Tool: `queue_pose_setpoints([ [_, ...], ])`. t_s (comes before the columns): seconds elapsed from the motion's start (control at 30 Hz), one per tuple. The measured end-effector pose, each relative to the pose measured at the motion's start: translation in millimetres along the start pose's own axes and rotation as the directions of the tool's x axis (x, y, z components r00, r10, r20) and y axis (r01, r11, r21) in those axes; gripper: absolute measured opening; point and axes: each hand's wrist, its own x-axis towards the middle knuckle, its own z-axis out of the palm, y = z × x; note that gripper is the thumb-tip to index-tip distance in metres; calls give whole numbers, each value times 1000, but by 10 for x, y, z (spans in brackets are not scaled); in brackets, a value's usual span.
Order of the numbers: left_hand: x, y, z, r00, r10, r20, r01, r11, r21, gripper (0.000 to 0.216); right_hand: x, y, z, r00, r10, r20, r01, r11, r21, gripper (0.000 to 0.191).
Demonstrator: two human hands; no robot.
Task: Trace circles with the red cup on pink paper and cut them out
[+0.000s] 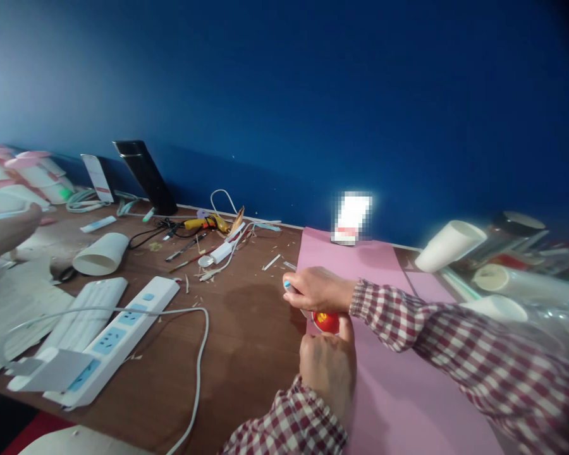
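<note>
The left hand (327,370) pinches a red disc (326,322) from the near side. The right hand (317,289) clasps its far side, over the pink sheet (389,392).

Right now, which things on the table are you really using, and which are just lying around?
In use:
- red round thing, gripped by the left hand and touched by the right hand
- pink paper under it

Lying about:
- white power strip
- tipped paper cup
- yellow glue gun
- white cup on the right
</note>
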Motion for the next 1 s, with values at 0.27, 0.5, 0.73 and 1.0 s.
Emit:
queue_pose_setpoints([
  [0.27,-10,3,4,1000,17,-24,-16,999,45,48,11,-2,4,1000,-5,2,6,999,-34,23],
  [0.5,-9,2,12,999,4,-53,-1,999,42,52,40,14,12,1000,20,0,-20,1000,-11,21],
  [0.73,-26,17,48,996,-6,-85,13,996,89,56,108,77,7,996,75,47,-77,997,33,22],
  [1.0,-32,25,25,998,5,-66,3,992,125,61,211,269,42,993,87,80,-96,989,112,24],
])
